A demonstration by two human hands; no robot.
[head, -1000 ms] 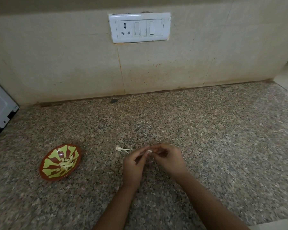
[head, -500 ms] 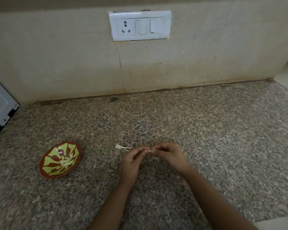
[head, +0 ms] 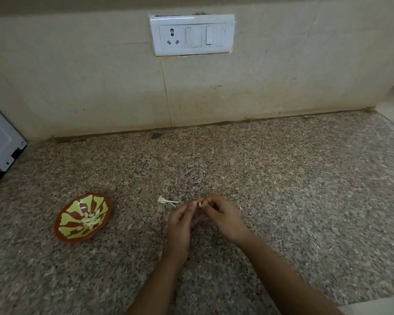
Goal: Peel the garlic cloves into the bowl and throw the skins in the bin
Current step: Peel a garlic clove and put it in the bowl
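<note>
On table (head: 282, 189) at 6 o'clock, left grip (head: 180, 221) and right grip (head: 225, 217) pinching garlic clove (head: 200, 204), bowl (head: 77, 239) at 8 o'clock, skins (head: 167, 201) between.

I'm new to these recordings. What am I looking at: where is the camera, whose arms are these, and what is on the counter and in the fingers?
There is no machine here. A person works with bare hands, and the only camera sits on their head, looking forward and down, so the arms enter from the bottom edge. The left hand and right hand meet over a speckled granite counter and pinch a small pale garlic clove between their fingertips. To the left stands a red bowl with a green pattern, holding peeled cloves. Just beyond the hands lie pale skin scraps. A switch plate is on the wall. No bin shows.
</note>
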